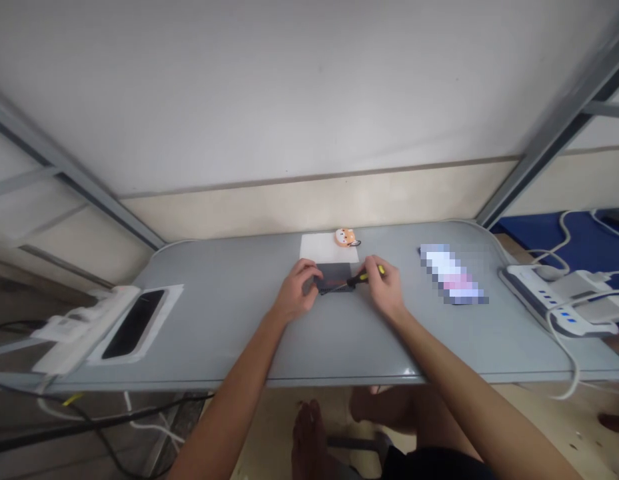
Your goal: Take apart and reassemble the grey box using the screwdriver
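Observation:
A small dark flat rectangular piece lies near the middle of the grey table. My left hand is closed at its left edge, thumb and fingers pinching that side. My right hand is wrapped round the black and yellow handle of a screwdriver, whose thin shaft points left across the dark piece. The tip is near my left fingertips; whether it touches anything is too small to tell. Behind the dark piece lies a white sheet, with an orange and white animal-faced case on its back right part.
A phone with a blurred screen lies to the right. Power strips with cables stand at the right and left ends. A black-screened phone rests on white material at the left. A wall borders the table's back.

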`<state>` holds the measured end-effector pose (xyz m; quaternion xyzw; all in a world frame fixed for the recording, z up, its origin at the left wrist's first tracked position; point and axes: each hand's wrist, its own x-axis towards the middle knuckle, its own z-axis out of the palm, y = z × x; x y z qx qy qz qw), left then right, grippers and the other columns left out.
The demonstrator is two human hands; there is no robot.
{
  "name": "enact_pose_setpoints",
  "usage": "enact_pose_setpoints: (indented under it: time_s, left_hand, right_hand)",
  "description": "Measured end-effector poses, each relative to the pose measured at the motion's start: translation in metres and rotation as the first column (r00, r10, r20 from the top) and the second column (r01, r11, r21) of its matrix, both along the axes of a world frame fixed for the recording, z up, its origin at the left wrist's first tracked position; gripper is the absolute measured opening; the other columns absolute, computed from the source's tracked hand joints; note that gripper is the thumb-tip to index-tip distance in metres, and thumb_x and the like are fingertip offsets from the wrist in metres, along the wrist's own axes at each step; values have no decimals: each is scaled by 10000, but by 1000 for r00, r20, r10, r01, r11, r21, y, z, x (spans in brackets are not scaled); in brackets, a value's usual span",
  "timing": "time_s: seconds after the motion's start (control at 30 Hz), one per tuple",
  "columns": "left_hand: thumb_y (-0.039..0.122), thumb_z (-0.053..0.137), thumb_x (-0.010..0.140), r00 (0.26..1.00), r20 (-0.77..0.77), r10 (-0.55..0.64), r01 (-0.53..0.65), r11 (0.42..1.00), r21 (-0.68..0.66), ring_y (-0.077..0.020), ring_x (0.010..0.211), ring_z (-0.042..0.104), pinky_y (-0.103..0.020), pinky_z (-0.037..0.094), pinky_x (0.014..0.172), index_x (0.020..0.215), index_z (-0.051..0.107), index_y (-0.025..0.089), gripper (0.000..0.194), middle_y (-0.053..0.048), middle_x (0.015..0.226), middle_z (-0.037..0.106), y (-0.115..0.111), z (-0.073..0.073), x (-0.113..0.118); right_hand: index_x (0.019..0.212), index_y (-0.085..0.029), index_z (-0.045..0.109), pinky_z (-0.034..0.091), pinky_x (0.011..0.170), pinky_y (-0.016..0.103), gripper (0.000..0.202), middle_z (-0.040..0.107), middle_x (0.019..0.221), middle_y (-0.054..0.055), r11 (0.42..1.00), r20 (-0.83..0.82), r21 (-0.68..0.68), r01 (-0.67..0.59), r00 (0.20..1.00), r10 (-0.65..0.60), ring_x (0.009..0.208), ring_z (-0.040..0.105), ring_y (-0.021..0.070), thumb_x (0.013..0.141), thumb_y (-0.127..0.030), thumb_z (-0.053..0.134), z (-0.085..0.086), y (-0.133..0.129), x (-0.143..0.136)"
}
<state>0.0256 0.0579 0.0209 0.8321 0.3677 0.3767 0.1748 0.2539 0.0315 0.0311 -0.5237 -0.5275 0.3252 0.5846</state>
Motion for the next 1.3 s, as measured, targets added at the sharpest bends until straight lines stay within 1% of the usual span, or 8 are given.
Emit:
enact_pose_setpoints:
  time_s: [0.17,0.53,0.63,0.7,0.8,0.9,1.03,1.3]
  left_hand:
    - [235,598,952,998,-55,-19,24,996,84,-207,974,622,-377,529,898,975,663,204,76,-73,1035,616,-4,3,6]
    - [342,578,1020,994,-11,109,-107,989,99,-189,894,643,-366,543,847,896,712,223,218,-58,922,687,7,-14,6]
    - [354,590,1008,963,-7,270,-269,962,37,-189,870,643,-351,540,825,914,728,227,210,-49,910,699,21,-13,1]
    - [367,612,989,895,-35,444,-443,896,24,-199,825,627,-365,527,810,920,741,222,206,-56,900,703,41,-11,-1]
    - [342,614,978,843,-60,535,-535,845,19,-221,810,616,-390,508,799,928,759,206,205,-87,916,714,76,-9,-3]
    - [300,657,939,849,-123,515,-518,856,8,-241,848,622,-396,501,819,859,773,217,164,-84,883,715,100,-11,-4]
    - [291,703,899,881,-208,425,-433,901,5,-262,889,616,-413,496,851,830,791,234,125,-77,840,686,106,-16,-8]
    - [406,558,997,921,-253,296,-302,953,15,-251,992,634,-394,494,916,1047,752,236,263,-67,971,682,70,4,-21]
  right_hand:
    - [696,-201,655,441,633,273,417,614,711,12,989,-178,-106,107,976,-125,690,554,161,948,-502,512,-1,7,7]
    - [717,-205,681,468,637,278,446,637,702,15,968,-263,-176,178,939,-220,685,577,165,918,-563,508,-9,19,11]
    - [722,-202,683,459,626,275,437,636,714,16,957,-314,-205,208,912,-265,687,571,163,909,-564,524,-12,22,13]
    - [726,-198,681,451,613,275,432,636,718,18,947,-348,-228,225,890,-295,679,566,161,900,-566,534,-16,25,14]
    - [728,-195,674,437,588,279,438,636,702,16,935,-376,-255,247,865,-332,647,560,159,883,-583,542,-20,29,16]
    - [727,-188,679,431,574,281,441,642,695,21,922,-386,-274,273,847,-366,634,564,161,866,-588,558,-23,32,17]
    - [721,-188,678,410,554,281,454,626,681,20,914,-398,-291,281,833,-383,608,540,157,862,-602,557,-23,34,18]
    - [720,-197,666,443,566,290,417,668,760,44,910,-377,-281,306,836,-398,638,574,166,875,-566,546,-18,28,20]
